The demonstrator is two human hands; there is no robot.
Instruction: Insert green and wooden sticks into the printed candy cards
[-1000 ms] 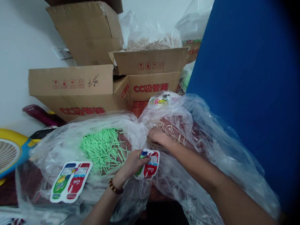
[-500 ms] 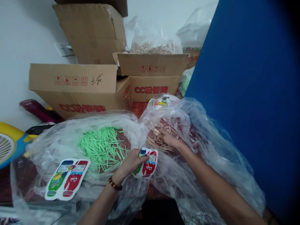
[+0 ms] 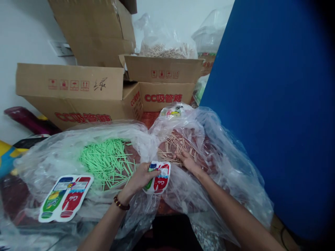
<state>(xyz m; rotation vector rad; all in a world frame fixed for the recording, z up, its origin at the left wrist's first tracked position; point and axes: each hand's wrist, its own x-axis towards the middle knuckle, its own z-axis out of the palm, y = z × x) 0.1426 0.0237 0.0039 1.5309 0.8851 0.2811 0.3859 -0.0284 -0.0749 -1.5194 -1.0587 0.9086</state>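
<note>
My left hand (image 3: 140, 176) is closed round a flat, bottle-shaped packet (image 3: 162, 177) printed with a red cola bottle and a green bottle, thumb on its front. To the right, my right hand (image 3: 188, 162) dips into a loose pile of thin brown sticks (image 3: 169, 146). Its fingers are curled together among them and pinch some; how many is hidden. Beside my left hand, on clear plastic, lies a heap of bright green sticks (image 3: 103, 160). A second packet (image 3: 74, 199) with the same print lies flat at the lower left.
Crumpled clear plastic bags (image 3: 230, 164) spread round both piles. Behind stand open cardboard boxes (image 3: 167, 96) with red lettering, and a bag of pale sticks (image 3: 169, 48) above them. A blue panel (image 3: 272, 104) closes off the right. A dark red bottle-like object (image 3: 26, 120) lies at the left.
The whole view has shifted slightly, so things sit further left. My right hand has drawn its fingers closer together among the brown sticks. My left hand keeps its packet.
</note>
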